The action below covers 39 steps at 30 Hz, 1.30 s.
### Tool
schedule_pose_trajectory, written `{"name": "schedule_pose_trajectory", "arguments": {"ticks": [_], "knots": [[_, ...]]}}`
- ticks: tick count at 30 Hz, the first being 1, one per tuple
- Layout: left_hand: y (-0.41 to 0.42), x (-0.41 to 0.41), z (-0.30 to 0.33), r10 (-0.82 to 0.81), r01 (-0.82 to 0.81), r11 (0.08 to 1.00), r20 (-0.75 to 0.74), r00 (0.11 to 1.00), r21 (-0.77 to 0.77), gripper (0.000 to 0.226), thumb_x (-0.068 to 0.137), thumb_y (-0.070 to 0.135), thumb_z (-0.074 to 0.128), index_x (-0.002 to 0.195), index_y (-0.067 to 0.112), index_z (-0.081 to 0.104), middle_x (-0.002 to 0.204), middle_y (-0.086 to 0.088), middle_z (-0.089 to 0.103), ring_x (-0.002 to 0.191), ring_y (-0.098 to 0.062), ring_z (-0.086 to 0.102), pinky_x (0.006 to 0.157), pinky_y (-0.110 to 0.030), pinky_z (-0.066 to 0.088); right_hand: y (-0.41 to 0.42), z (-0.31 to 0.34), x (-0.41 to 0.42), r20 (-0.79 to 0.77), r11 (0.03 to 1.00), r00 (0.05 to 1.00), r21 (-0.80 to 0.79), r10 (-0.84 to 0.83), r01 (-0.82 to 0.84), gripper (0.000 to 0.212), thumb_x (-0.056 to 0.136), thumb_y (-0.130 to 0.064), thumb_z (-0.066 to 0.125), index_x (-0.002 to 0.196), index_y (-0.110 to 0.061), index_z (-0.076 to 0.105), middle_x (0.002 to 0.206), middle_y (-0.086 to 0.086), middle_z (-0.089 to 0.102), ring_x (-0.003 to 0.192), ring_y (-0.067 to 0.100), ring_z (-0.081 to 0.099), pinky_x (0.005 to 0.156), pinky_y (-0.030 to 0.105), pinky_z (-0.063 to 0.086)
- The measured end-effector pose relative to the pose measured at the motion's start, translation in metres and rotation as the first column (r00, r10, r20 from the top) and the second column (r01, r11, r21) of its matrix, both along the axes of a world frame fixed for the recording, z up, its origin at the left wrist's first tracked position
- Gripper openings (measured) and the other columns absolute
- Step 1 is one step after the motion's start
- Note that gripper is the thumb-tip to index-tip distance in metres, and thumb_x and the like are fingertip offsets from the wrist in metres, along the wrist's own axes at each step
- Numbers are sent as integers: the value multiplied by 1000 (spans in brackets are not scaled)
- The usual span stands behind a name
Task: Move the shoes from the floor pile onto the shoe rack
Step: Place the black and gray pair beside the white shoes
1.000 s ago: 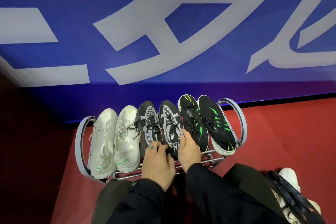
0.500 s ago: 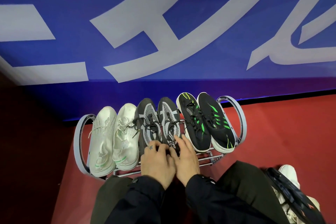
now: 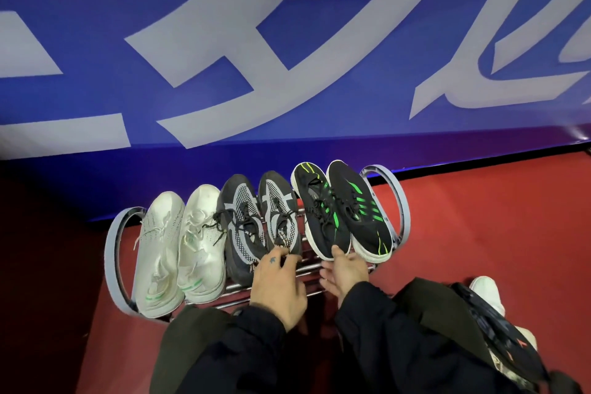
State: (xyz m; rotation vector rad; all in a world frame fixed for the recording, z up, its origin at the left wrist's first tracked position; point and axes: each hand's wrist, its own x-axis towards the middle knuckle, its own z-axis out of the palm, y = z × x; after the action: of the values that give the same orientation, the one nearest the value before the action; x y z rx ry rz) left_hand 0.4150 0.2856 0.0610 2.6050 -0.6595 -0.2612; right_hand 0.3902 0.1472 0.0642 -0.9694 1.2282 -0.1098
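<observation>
A metal shoe rack (image 3: 112, 253) with rounded grey ends stands on the red floor against a blue banner. On its top shelf sit a white pair (image 3: 179, 243), a grey-and-black pair (image 3: 256, 217) and a black pair with green stripes (image 3: 342, 211), toes to the wall. My left hand (image 3: 276, 281) curls its fingers on the heel of the right grey shoe (image 3: 281, 214). My right hand (image 3: 345, 269) is open, palm turned inward, with its thumb touching the heel of the left black-and-green shoe (image 3: 319, 217).
A white shoe (image 3: 484, 293) and a dark shoe (image 3: 499, 339) lie on the floor at the lower right beside my leg. The blue banner (image 3: 287, 73) with large pale characters rises right behind the rack. Red carpet (image 3: 479, 227) stretches to the right.
My right hand has left the grey pair, moved right and opened by the black-and-green shoe's heel. My left hand stays at the grey shoe's heel. The camera has tilted slightly.
</observation>
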Motion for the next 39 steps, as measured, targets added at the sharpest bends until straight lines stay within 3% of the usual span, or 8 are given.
{"name": "schedule_pose_trajectory", "arguments": {"ticks": [6, 15, 21, 25, 30, 34, 36, 39], "knots": [[2, 7, 15, 34, -75, 982, -235, 971, -170, 42, 83, 5, 48, 123, 7, 59, 128, -13, 50, 124, -28, 49, 110, -29, 34, -4, 51, 3, 199, 991, 978, -131, 54, -28, 17, 104, -19, 51, 99, -14, 36, 83, 16, 58, 69, 25, 67, 60, 34, 61], [6, 6, 27, 138, -220, 935, -284, 949, -280, 33, 95, 14, 49, 126, 6, 59, 125, -17, 59, 118, -31, 55, 99, -28, 36, -49, 76, -33, 137, 895, 951, -395, 279, -206, 12, 104, -20, 50, 99, -15, 41, 82, 22, 56, 50, 18, 61, 45, 28, 55], [7, 6, 31, 286, -440, 794, -381, 879, -420, 42, 100, 34, 44, 134, 11, 52, 127, -7, 61, 114, -20, 57, 95, -23, 34, -87, 107, -63, 133, 730, 873, -616, 468, -297, 21, 97, -27, 55, 81, -19, 44, 64, 6, 53, 47, 16, 52, 56, 34, 48], [7, 11, 38, 346, -554, 638, -444, 827, -535, 48, 98, 46, 44, 133, 14, 51, 121, -4, 60, 87, -8, 57, 90, -29, 44, -121, 133, -75, 239, 688, 740, -614, 629, -387, 23, 94, -29, 56, 76, -21, 44, 63, 7, 44, 45, 14, 45, 53, 33, 36], [6, 13, 45, -44, -794, 325, -847, 530, -514, 57, 81, 66, 57, 126, 30, 59, 128, 0, 65, 103, -21, 67, 59, -31, 52, -136, 155, -66, 120, 546, 664, -685, 738, -482, 26, 99, -28, 52, 75, -21, 48, 60, 4, 44, 49, 18, 42, 54, 33, 37], [4, 12, 44, -127, -816, 210, -842, 524, -539, 48, 91, 42, 63, 129, 12, 60, 112, -10, 70, 66, -13, 67, 40, -20, 45, -119, 139, -38, 227, 767, 845, -574, 485, -287, 27, 102, -41, 50, 90, -17, 56, 64, 1, 57, 50, 16, 50, 55, 31, 47], [1, 12, 37, -199, -832, 171, -845, 496, -529, 48, 92, 35, 63, 138, 26, 51, 127, -4, 66, 83, -16, 71, 50, -26, 55, -109, 124, -31, 266, 892, 894, -378, 361, -248, 41, 101, -51, 47, 120, -16, 58, 89, 9, 63, 61, 19, 59, 58, 29, 54], [-10, 9, 34, -352, -864, 137, -839, 415, -485, 52, 94, 14, 59, 140, 34, 46, 129, -2, 66, 106, -26, 69, 81, -44, 60, -98, 105, -34, 207, 913, 914, -295, 349, -282, 46, 101, -53, 45, 135, -22, 51, 104, 10, 66, 72, 20, 64, 67, 32, 55]]}}
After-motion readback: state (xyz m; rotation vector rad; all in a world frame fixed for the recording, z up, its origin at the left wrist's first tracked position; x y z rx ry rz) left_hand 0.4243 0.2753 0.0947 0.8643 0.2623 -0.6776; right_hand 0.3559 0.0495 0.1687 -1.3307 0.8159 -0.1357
